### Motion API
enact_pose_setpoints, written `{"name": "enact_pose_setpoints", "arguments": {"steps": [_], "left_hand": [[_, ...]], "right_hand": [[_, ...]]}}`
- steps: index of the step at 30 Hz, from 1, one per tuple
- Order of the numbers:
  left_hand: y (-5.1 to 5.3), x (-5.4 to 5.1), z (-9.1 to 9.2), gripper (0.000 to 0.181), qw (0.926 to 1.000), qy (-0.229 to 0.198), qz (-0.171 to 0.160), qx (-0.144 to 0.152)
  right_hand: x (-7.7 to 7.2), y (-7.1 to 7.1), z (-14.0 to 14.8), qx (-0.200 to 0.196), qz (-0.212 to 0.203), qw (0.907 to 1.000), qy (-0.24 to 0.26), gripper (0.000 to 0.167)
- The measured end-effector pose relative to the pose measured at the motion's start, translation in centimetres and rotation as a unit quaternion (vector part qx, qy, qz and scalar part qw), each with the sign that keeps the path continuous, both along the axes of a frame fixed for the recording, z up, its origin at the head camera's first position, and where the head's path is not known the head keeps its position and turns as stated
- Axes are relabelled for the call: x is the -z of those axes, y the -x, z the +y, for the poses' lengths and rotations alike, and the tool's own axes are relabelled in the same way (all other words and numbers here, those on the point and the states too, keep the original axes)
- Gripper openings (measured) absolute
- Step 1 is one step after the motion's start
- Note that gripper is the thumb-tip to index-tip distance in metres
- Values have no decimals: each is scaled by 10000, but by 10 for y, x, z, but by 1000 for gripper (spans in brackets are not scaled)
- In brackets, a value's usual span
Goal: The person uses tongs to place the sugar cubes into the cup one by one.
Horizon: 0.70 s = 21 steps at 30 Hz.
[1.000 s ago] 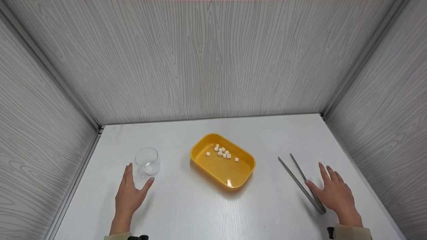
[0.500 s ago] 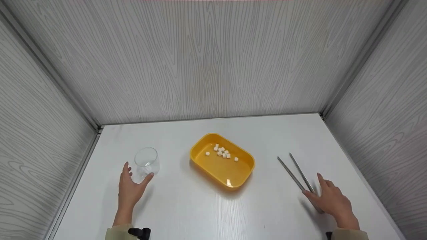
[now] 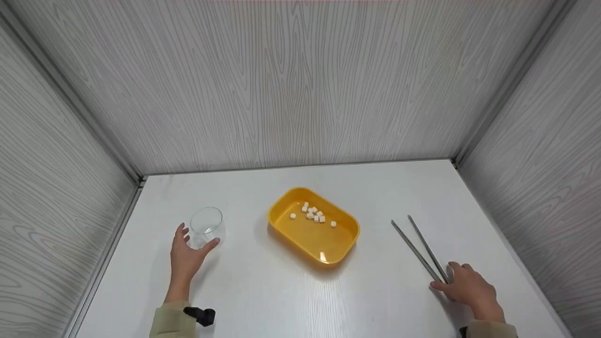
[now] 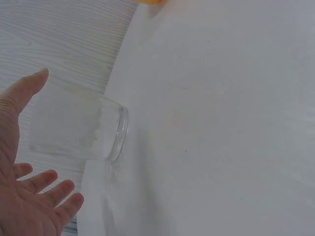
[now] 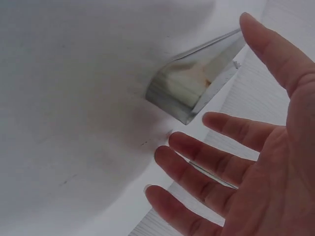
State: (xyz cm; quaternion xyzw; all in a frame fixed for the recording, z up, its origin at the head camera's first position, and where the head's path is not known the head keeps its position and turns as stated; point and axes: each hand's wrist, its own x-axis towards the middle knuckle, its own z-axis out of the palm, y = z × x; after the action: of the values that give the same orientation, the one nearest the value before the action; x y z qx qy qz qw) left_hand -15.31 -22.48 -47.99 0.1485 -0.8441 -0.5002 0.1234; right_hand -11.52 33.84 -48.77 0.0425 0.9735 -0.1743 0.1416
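Note:
A clear glass [image 3: 208, 227] stands upright at the left of the table. My left hand [image 3: 185, 258] is at its near side, thumb and fingers spread around it. The left wrist view has the thumb of this hand [image 4: 24, 199] near the rim of the glass [image 4: 74, 123], the other fingers apart from it. Metal tongs [image 3: 415, 251] lie at the right, arms spread and pointing away. Over their joined end is my right hand [image 3: 472, 286]. In the right wrist view this hand [image 5: 275, 167] has spread fingers, the thumb beside the tongs [image 5: 179, 88]; contact is unclear.
A yellow tray [image 3: 305, 234] rests mid-table, turned at an angle, with several small white cubes [image 3: 321, 219] inside. Grey wood-grain panels [image 3: 281, 94] rise at the back and both sides. The tray's edge [image 4: 150, 1] just shows in the left wrist view.
My right hand has lowered over the joined end of the tongs, its fingers more bent. My left hand has moved slightly forward, nearer the glass. Glass, tray and tongs have stayed in place.

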Motion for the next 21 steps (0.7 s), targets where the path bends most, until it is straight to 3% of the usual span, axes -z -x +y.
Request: {"name": "enact_pose_setpoints", "arguments": {"steps": [2,3,5,8,14,21], "left_hand": [[30,56,-35,110,9986,-36,-485,197],[40,75,-46,115,9982,-28,-513,302],[50,90,-51,120,9982,-59,-540,262],[55,96,-49,123,9988,-117,-456,151],[59,91,-43,118,9990,-165,-421,69],[66,96,-44,118,9988,-307,-367,-31]], "right_hand": [[42,19,33,-24,-286,9996,-34,98],[57,25,44,-76,-320,9995,30,103],[68,30,49,2,-354,9994,17,103],[70,31,49,61,-379,9993,-49,98],[62,26,41,151,-461,9988,-74,68],[62,26,41,156,-542,9984,-9,42]]}}
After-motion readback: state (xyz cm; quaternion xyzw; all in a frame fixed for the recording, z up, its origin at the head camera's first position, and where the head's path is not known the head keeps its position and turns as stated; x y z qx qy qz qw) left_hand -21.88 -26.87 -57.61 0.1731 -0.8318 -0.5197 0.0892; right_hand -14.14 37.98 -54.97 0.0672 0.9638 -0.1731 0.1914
